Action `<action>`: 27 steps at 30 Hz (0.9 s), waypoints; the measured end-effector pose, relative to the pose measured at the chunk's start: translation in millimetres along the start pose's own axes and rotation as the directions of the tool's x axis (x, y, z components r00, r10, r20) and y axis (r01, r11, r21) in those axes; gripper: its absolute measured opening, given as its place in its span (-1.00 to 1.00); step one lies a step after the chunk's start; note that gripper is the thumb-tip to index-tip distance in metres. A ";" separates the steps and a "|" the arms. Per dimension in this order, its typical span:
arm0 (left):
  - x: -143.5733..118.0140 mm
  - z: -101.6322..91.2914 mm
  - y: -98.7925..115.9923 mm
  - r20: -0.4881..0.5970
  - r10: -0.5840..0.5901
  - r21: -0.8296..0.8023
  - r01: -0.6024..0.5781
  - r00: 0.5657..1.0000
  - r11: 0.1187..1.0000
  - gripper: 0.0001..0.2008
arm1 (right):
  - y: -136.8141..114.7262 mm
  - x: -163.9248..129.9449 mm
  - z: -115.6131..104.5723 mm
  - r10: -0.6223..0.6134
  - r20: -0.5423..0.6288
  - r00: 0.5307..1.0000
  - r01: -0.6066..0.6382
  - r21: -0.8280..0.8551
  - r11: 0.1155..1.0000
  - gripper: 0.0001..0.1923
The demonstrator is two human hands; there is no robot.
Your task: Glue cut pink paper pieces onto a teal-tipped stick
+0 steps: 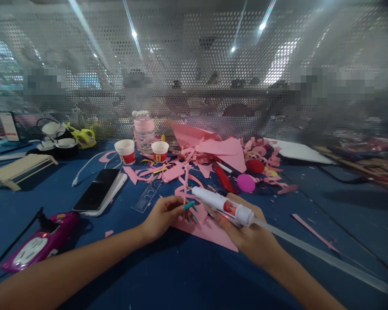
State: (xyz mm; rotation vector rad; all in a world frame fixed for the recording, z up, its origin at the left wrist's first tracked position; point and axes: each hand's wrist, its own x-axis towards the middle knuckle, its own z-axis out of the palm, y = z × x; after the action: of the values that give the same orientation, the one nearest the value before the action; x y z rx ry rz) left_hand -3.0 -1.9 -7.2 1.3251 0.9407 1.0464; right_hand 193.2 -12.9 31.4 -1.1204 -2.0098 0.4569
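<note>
Our right hand [248, 234] grips a white pen-shaped glue gun [224, 206], its tip over the flat pink paper piece [210, 230] on the blue worktop [148, 275]; our left hand [163, 215] pinches that paper's edge. A black phone [97, 194] lies well left.

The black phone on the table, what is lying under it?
Under the black phone lies a flat white thing, perhaps a notebook; only its right edge shows. The phone covers the rest, so what it is stays unclear.
</note>
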 end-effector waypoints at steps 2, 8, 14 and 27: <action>0.7 -0.8 -1.7 -0.007 -0.003 -0.006 0.003 1.000 1.000 -0.73 | 4.3 -0.4 -0.5 -0.016 0.019 1.000 0.016 -0.026 1.000 -0.85; 1.2 -1.2 -3.4 -0.005 0.001 0.005 -0.001 1.000 1.000 -0.74 | 4.6 0.2 -0.6 -0.051 0.000 0.999 0.051 -0.020 0.999 -0.86; 2.2 -0.5 -3.9 -0.021 -0.002 0.034 0.002 1.000 0.999 -0.72 | -11.9 3.8 -6.0 -0.121 -0.171 0.978 0.122 -0.005 0.992 -0.85; 1.7 0.5 -2.8 -0.016 0.005 -0.065 -0.006 1.000 0.998 -0.69 | 23.9 10.2 -18.3 0.225 -0.365 0.903 -0.425 -0.831 0.358 -0.66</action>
State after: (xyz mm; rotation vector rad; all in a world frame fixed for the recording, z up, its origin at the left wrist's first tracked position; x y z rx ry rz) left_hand -1.9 -0.3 -9.8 1.2684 0.9076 1.0846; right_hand 217.4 7.6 32.8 -2.1593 -1.8027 -0.6912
